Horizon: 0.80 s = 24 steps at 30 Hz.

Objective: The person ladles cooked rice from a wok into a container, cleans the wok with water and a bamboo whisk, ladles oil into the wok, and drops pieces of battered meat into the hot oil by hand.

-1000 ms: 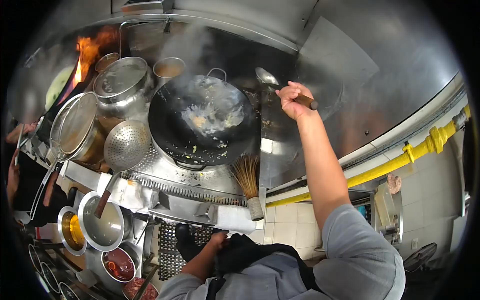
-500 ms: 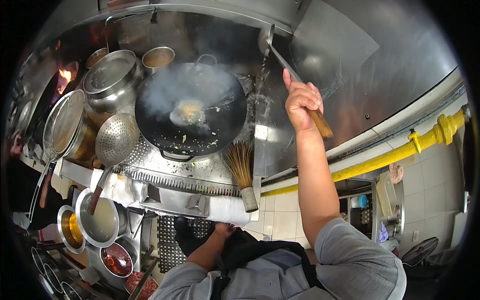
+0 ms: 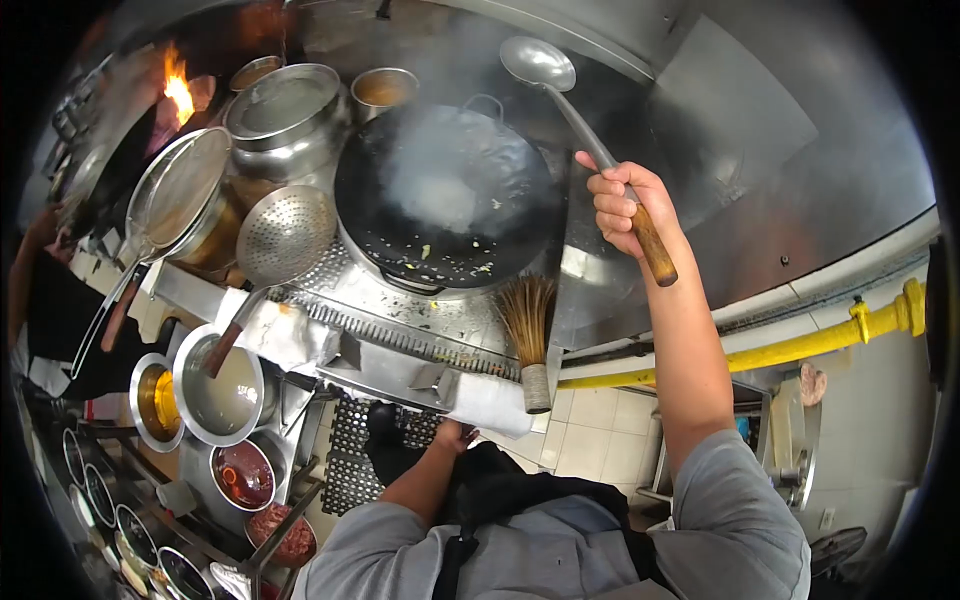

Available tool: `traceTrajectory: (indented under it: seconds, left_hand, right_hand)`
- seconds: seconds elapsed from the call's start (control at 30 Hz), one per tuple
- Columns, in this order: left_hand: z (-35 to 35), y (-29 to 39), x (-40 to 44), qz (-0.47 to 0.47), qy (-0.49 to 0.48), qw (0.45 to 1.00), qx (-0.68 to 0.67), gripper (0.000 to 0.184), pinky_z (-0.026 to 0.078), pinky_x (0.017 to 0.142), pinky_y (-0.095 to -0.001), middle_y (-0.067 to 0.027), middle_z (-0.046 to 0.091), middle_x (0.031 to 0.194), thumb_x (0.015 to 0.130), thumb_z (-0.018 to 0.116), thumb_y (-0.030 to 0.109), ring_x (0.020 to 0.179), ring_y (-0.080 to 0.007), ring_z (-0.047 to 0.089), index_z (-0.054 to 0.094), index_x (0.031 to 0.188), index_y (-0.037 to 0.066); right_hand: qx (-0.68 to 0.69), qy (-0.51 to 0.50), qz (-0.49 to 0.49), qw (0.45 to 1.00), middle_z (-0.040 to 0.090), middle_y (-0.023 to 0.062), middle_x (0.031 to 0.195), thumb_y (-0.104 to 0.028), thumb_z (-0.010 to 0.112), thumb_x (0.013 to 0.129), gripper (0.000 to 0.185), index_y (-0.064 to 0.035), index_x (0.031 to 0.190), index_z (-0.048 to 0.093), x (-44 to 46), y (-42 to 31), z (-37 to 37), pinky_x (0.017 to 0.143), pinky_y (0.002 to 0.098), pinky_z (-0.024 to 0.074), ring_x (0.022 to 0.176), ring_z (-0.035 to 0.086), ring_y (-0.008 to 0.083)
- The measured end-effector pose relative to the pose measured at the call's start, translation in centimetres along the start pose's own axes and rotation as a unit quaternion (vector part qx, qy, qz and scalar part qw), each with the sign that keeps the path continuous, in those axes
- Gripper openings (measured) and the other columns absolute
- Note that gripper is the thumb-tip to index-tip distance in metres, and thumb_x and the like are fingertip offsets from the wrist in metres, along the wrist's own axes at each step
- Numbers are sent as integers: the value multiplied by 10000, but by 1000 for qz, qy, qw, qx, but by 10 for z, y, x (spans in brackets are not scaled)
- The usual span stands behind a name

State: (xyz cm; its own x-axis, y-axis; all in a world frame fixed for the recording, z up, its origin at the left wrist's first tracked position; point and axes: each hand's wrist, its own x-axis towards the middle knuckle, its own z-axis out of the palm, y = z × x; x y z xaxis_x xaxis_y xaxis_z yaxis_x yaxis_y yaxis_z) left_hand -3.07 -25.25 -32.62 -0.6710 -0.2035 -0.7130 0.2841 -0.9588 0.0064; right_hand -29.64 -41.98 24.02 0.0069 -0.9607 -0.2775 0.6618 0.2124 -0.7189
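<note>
My right hand [image 3: 628,208] is closed around the handle of a metal ladle [image 3: 540,66], index finger stretched along the shaft. The ladle's bowl is raised beyond the wok's far right side, its wooden end sticking out below my hand. Smoke or steam rises from the black wok [image 3: 400,235], veiling its middle; small pale and green bits cling to its near wall. Low at the stove's front, beneath the white cloth [image 3: 490,402], is my left hand [image 3: 457,434]. Its fingers are mostly hidden, so its grip is unclear.
A bristle brush [image 3: 530,335] leans right of the wok. At left are a perforated skimmer [image 3: 287,232], a mesh strainer [image 3: 180,185] and a lidded pot [image 3: 285,115]. Flames [image 3: 178,88] rise farther left, near another person [image 3: 60,290]. Bowls of liquid [image 3: 220,395] stand lower left.
The ladle's bowl has turned to show its broad face, and my right hand has shifted with it. The whole view has swung, moving the stove rightward and up. Smoke still covers the wok's middle.
</note>
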Motion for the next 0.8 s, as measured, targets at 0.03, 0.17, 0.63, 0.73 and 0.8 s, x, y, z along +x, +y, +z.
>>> traceTrajectory:
  seconds: [0.03, 0.17, 0.63, 0.73, 0.8]
  left_hand:
    - [10, 2, -22, -13, -23, 1000, 15, 203, 481, 775, -414, -17, 611, 987, 831, 603, 178, 926, -186, 592, 576, 1032, 187]
    - [51, 48, -160, 37, -1, 984, 176, 386, 467, 767, -367, -35, 581, 1049, 759, 598, 45, 936, -182, 567, 574, 1138, 115]
    - [56, 265, -403, 215, -62, 921, 320, 379, 480, 867, -297, -118, 637, 1083, 826, 608, 59, 990, -178, 606, 540, 1192, -11]
    - [70, 294, -424, 217, -83, 908, 348, 384, 448, 882, -257, -83, 649, 1036, 817, 603, 26, 972, -137, 593, 544, 1196, -4]
    - [75, 307, -431, 227, -60, 909, 345, 378, 450, 872, -253, -78, 649, 1033, 821, 605, 22, 955, -132, 594, 543, 1192, -8]
  right_hand:
    - [-13, 1, -3, 1000, 454, -17, 596, -56, 479, 818, 288, -2, 1099, 509, 3, 0, 5, 336, 220, 345, 390, 389, 70]
    - [-118, 6, -27, 993, 466, -14, 617, -66, 520, 831, 234, -48, 1060, 478, 35, -8, 46, 373, 234, 379, 427, 415, 77]
    - [-545, 117, -30, 829, 495, 27, 625, -44, 567, 848, 434, -22, 1263, 444, 304, 117, 174, 321, 270, 374, 396, 441, 99]
    - [-489, 158, -15, 857, 507, 46, 593, -33, 550, 842, 328, 30, 1158, 488, 351, 163, 191, 326, 306, 388, 415, 485, 141]
    - [-401, 139, 41, 904, 483, 26, 579, -63, 540, 855, 153, 27, 976, 513, 360, 165, 194, 333, 266, 374, 413, 464, 108]
